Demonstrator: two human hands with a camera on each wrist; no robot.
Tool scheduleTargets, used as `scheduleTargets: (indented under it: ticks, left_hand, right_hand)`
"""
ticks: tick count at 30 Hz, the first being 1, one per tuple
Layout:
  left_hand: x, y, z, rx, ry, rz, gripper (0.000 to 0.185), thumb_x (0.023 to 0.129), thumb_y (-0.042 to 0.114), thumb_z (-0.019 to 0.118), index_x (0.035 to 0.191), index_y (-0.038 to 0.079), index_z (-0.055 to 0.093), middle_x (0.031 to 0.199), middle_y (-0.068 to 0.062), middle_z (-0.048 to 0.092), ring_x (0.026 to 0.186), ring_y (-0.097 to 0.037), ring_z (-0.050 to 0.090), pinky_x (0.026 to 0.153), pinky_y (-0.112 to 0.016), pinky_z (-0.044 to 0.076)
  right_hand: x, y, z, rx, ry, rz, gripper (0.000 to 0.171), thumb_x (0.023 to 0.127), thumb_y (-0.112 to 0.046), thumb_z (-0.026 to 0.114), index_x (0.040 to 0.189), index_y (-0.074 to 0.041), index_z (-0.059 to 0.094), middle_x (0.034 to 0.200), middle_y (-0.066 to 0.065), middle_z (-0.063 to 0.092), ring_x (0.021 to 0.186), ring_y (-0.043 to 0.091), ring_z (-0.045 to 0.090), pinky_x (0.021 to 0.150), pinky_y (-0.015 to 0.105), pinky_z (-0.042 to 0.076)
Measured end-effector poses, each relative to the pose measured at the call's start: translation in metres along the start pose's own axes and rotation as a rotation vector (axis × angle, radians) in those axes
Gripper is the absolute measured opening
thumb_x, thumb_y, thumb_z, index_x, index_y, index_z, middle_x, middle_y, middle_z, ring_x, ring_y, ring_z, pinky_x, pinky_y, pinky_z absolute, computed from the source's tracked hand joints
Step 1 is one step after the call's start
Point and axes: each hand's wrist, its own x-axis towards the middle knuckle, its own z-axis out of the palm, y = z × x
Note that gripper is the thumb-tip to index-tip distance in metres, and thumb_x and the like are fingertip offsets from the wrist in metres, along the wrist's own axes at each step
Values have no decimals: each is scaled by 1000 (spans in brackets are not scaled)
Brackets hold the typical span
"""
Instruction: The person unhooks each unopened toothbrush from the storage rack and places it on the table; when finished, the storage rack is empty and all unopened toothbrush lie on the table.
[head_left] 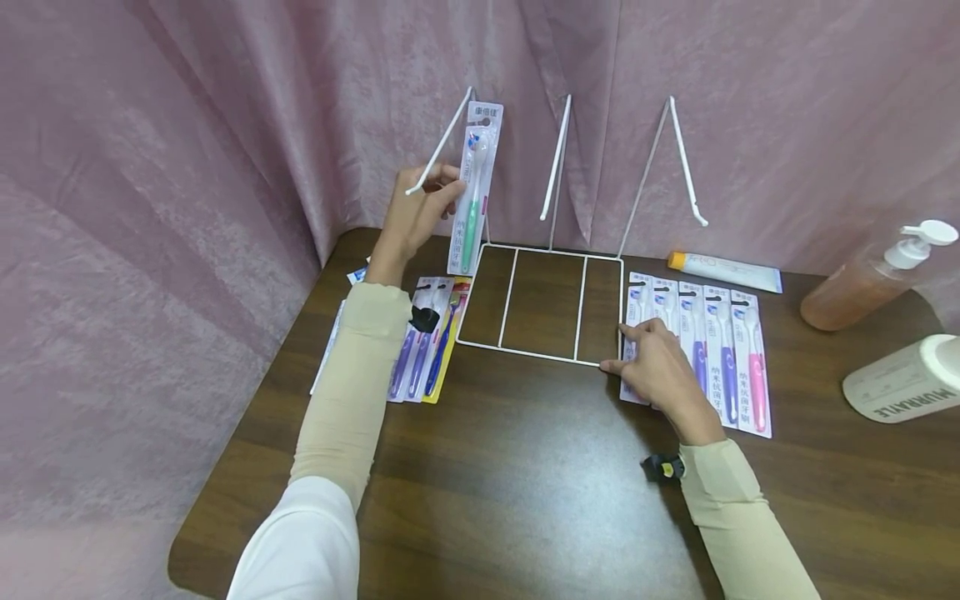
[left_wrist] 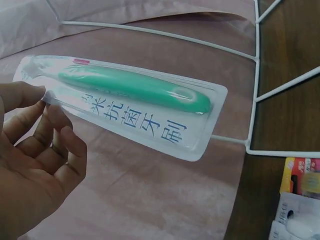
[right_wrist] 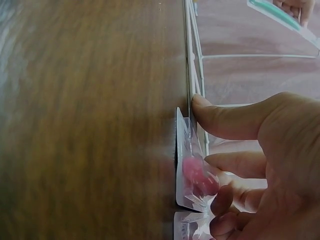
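A packaged toothbrush [head_left: 474, 200] with a green handle is pinched at its edge between the thumb and fingers of my left hand [head_left: 420, 208]. It stands nearly upright beside the left prong [head_left: 441, 143] of a white wire rack [head_left: 501, 346]. In the left wrist view, the green handle [left_wrist: 135, 90] shows through clear plastic. My right hand [head_left: 660, 367] grips the rack's front right corner, thumb at the front wire and index finger at the side. Under that hand lies a row of several packaged toothbrushes [head_left: 722, 354], partly covered by the fingers.
More packaged toothbrushes [head_left: 420, 342] lie left of the rack, one on a yellow card [head_left: 447, 350]. A toothpaste tube [head_left: 727, 271] is at the back right. A pump bottle [head_left: 855, 292] and a white bottle [head_left: 900, 387] stand at the right. A pink curtain [head_left: 300, 108] hangs behind.
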Motion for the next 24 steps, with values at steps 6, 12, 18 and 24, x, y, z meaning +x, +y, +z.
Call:
scheduleTargets:
  ticks: [6,12,18,24]
  left_hand:
    - [-17,-8,-13,124,-45,-80,22,107,11,70,115,-7,81,91,-2,74,82,-13,65,74,-19,53]
    - [-47,-26,-32,192,-109,-210,28,110,7,67,127,-12,78,118,-21,77,91,-10,68,80,-16,57]
    - [-74,-48,-52,243,-123,-284,28,109,6,66,125,-14,78,110,-16,73,83,-12,66,74,-19,55]
    - [-90,-65,-68,356,-153,-349,27,109,10,66,121,-9,80,84,-5,67,78,-20,61,69,-24,50]
  right_hand:
    - [2,-7,-6,0,-18,4,87,95,-38,93,162,5,58,145,34,60,123,52,62,102,62,52]
    - [4,-10,-13,17,-40,18,87,95,-38,93,163,5,57,149,36,58,127,54,61,105,66,52]
    - [-1,-14,-23,26,-57,25,83,100,-31,89,163,9,53,151,40,55,126,54,59,104,66,51]
    - [-5,-12,-32,24,-63,25,83,101,-30,88,163,12,51,154,43,52,128,57,57,104,68,50]
